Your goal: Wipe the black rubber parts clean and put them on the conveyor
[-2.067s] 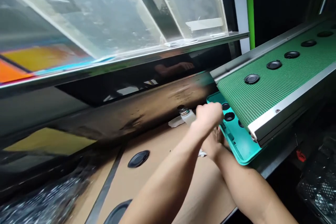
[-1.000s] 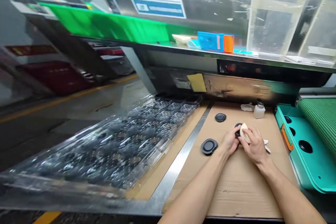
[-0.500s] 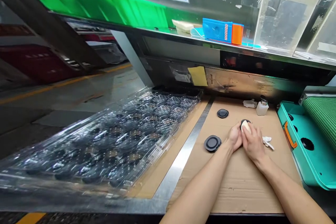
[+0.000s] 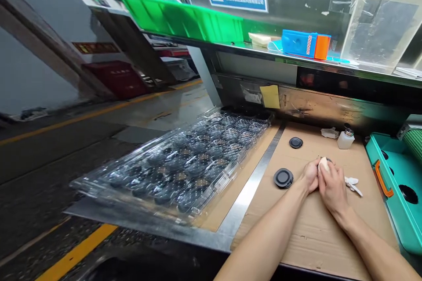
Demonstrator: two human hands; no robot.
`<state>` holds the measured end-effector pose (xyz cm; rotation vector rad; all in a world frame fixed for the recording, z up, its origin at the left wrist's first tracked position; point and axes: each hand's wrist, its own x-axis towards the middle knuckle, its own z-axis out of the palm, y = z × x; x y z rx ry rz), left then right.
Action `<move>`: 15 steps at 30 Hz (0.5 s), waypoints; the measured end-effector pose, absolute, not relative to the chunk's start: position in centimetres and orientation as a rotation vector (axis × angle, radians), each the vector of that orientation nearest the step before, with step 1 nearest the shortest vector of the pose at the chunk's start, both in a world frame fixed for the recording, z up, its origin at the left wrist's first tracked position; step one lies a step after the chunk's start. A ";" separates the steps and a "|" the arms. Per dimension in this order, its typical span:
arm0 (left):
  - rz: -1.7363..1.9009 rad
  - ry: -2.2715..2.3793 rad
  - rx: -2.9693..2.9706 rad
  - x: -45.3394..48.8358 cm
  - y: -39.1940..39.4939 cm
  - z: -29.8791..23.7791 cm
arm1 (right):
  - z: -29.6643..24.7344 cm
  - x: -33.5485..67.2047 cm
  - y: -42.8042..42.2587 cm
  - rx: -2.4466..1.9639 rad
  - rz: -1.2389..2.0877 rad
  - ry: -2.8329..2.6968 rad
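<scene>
My left hand (image 4: 311, 175) is closed around a small round black part (image 4: 327, 159), mostly hidden by my fingers. A cream-coloured pad or folded cloth (image 4: 324, 164) is gripped in my right hand (image 4: 332, 189) and pressed against that part. Both hands meet above the cardboard sheet (image 4: 306, 237). Left of them lies a round black lid-like piece (image 4: 283, 178), seemingly on top of another. A smaller black disc (image 4: 296, 142) rests farther back. Beside my right hand is a crumpled white scrap with a thin white tip (image 4: 353, 184).
A clear plastic tray (image 4: 227, 175) with several dark round pieces covers the left side. At the back stands a small white pump bottle (image 4: 345, 138). A teal bin (image 4: 402, 215) with black parts is at right. Overhead, a shelf holds a green bin (image 4: 184, 19) and blue-orange box (image 4: 305, 45).
The view has swung left, so the bench things appear farther right. Both hands stay together on the black part, now covering more of it; the cream pad remains in my right hand.
</scene>
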<state>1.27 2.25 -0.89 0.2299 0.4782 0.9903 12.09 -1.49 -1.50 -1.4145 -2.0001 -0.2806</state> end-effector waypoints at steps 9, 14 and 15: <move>1.011 0.457 0.203 1.0 2.0 -0.7 | -1.0 12.0 -2.0 -1.422 -0.279 -2.044; 1.049 0.481 0.210 0.7 2.0 -0.7 | -1.2 11.6 -2.1 -1.534 -0.308 -1.927; 1.039 0.478 0.203 0.7 2.0 -0.7 | -1.3 11.6 -2.2 -1.507 -0.300 -1.983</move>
